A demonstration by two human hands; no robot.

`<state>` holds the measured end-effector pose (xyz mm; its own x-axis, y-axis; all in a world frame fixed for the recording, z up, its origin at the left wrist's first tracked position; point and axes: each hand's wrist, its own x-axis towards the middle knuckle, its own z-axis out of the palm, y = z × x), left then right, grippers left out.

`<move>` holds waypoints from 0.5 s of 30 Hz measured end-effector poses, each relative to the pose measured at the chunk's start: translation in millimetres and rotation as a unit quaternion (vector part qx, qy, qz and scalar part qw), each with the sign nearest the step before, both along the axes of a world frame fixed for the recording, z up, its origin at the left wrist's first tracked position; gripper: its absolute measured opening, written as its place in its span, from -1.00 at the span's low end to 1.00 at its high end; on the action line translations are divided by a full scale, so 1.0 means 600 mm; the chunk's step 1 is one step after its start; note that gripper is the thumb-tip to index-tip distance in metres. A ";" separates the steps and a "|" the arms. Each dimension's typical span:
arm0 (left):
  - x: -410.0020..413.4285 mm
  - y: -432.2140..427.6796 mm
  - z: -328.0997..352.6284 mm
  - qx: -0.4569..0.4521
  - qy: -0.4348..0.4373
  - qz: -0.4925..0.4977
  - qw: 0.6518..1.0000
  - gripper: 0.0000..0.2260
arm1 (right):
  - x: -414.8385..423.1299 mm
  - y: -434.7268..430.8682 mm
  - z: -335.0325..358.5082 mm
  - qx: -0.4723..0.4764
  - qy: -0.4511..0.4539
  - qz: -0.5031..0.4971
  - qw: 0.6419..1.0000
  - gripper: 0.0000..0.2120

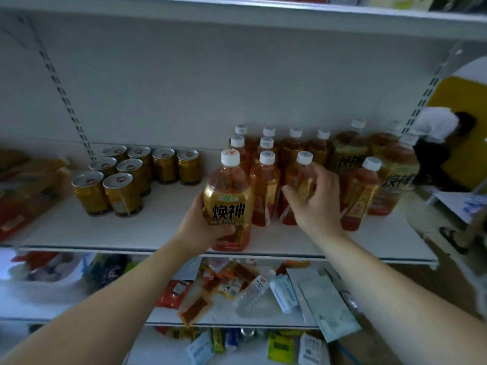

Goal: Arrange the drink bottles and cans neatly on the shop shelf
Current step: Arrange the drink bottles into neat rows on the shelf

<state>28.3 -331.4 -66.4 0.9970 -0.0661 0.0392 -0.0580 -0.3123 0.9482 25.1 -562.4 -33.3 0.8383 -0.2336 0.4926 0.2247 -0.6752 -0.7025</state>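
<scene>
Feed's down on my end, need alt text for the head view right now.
The left hand grips a large bottle of amber drink at the front edge of the shelf, while the right hand grips a small bottle in the front row of upright bottles beside it. Gold cans stand grouped to the left.

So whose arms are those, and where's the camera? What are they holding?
The camera sits on a person's head and looks forward and down, so the two arms are that person's own. There is no robot here. The left hand holds a big bottle with a gold label at the front edge of the white shelf. The right hand grips a smaller bottle of reddish-brown drink in the front row. More bottles stand behind and beside it. Gold cans stand in a group further left.
</scene>
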 end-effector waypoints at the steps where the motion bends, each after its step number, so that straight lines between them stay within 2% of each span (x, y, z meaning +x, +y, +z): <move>1: -0.009 -0.006 -0.001 -0.007 -0.002 -0.021 1.000 -0.27 | -0.019 0.017 0.001 -0.010 0.012 0.043 0.999 -0.32; 4: -0.032 -0.037 -0.003 -0.050 -0.014 -0.086 0.995 -0.26 | -0.055 0.061 -0.007 0.004 0.095 0.128 0.987 -0.26; 6: -0.039 -0.065 -0.005 -0.047 -0.026 -0.124 0.991 -0.27 | -0.068 0.062 -0.011 0.060 0.122 0.114 0.984 -0.10; 9: -0.034 -0.107 -0.017 -0.041 -0.001 -0.199 0.979 -0.17 | -0.095 0.021 -0.007 0.108 0.119 0.059 0.985 -0.20; 11: -0.028 -0.133 -0.014 0.012 0.022 -0.257 0.966 -0.06 | -0.115 -0.018 -0.006 0.119 0.104 0.017 0.987 -0.27; 12: -0.025 -0.146 -0.012 0.057 0.021 -0.277 0.959 -0.08 | -0.123 -0.040 -0.005 0.134 0.098 0.002 0.986 -0.28; 15: -0.015 -0.181 -0.025 0.231 -0.031 -0.258 0.938 -0.26 | -0.135 -0.119 -0.009 0.173 0.094 -0.036 0.980 -0.27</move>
